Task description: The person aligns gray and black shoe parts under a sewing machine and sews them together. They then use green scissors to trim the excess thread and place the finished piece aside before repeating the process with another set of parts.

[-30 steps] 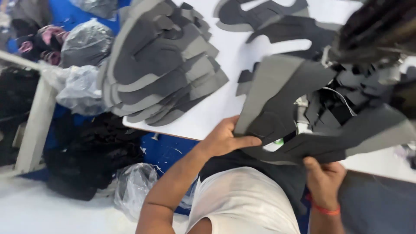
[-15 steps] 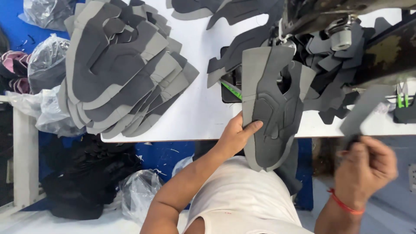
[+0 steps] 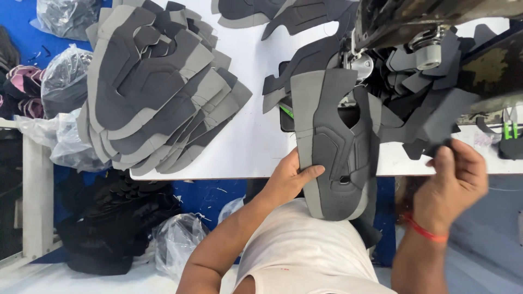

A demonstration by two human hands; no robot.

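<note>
White table (image 3: 256, 136): big fanned stack of grey shoe-upper panels (image 3: 152, 92) far left, loose dark cut pieces (image 3: 414, 109) piled right by the sewing machine (image 3: 436, 32). My left hand (image 3: 289, 182) pinches the grey upper panel (image 3: 335, 147) at its left edge; it hangs over the near table edge, far end at the machine's foot. My right hand (image 3: 455, 182) curls closed on a dark piece at the pile. Judging: one panel in work, stack waiting. Loose pieces crowd the machine. Green-handled snips (image 3: 509, 130) far right.

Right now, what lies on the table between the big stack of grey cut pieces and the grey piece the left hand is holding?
In the head view, only bare white table top lies between the stack and the grey shoe-upper piece held by the left hand.
</note>
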